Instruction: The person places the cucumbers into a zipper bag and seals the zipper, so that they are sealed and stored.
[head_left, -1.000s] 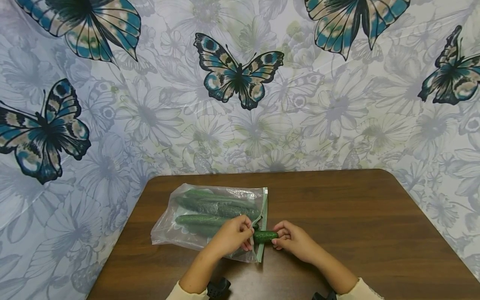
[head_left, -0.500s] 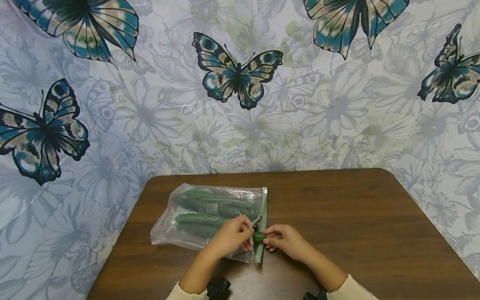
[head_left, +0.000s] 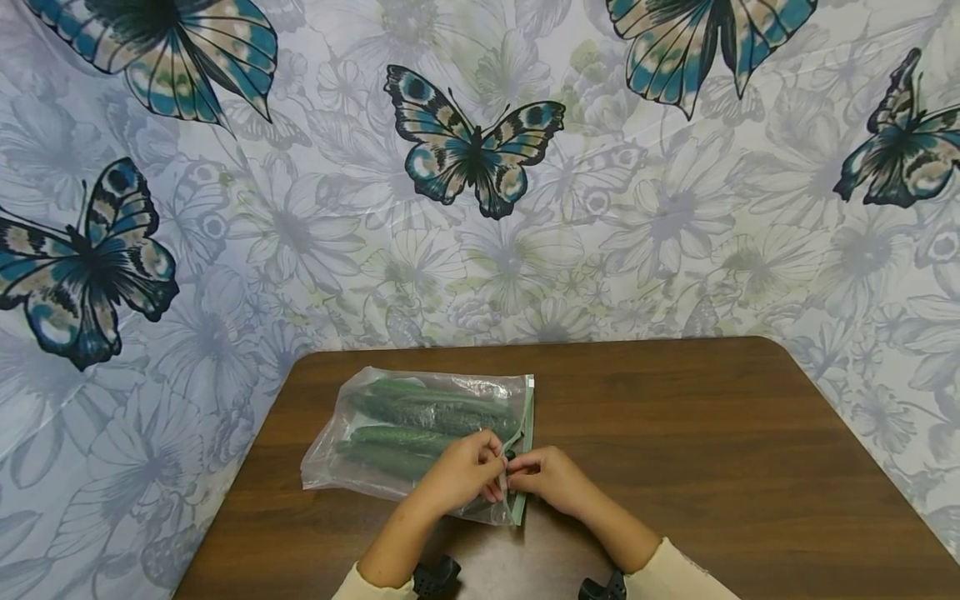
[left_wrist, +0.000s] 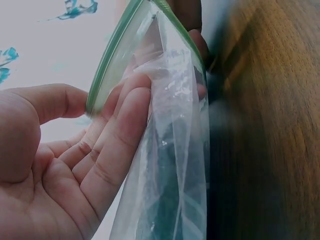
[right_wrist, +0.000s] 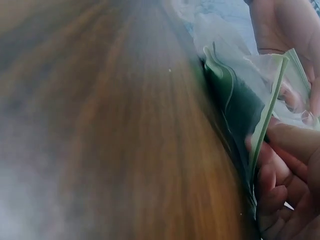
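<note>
A clear zip bag point(head_left: 322, 468) with a green zip strip point(head_left: 529, 417) along its right side lies on the table, its mouth facing right. Several long dark-green cucumbers point(head_left: 442, 414) lie inside, side by side. My left hand point(head_left: 462, 471) pinches the upper lip of the bag's mouth between thumb and fingers, also seen in the left wrist view, and holds it raised. At the mouth, my right hand point(head_left: 553, 481) has its fingertips just inside, at the end of the lowest cucumber point(head_left: 382, 460). The bag's edge and my fingers hide that end.
The brown wooden table point(head_left: 712, 433) has rounded far corners and stretches widely to the right. Behind it hangs a cloth point(head_left: 322, 250) printed with butterflies and flowers. Dark wrist straps point(head_left: 437, 575) sit near both cream sleeves.
My right hand has moved left to the bag's mouth, and the cucumber it gripped has slid leftward into the bag, out of sight at the opening. The left hand has stayed put.
</note>
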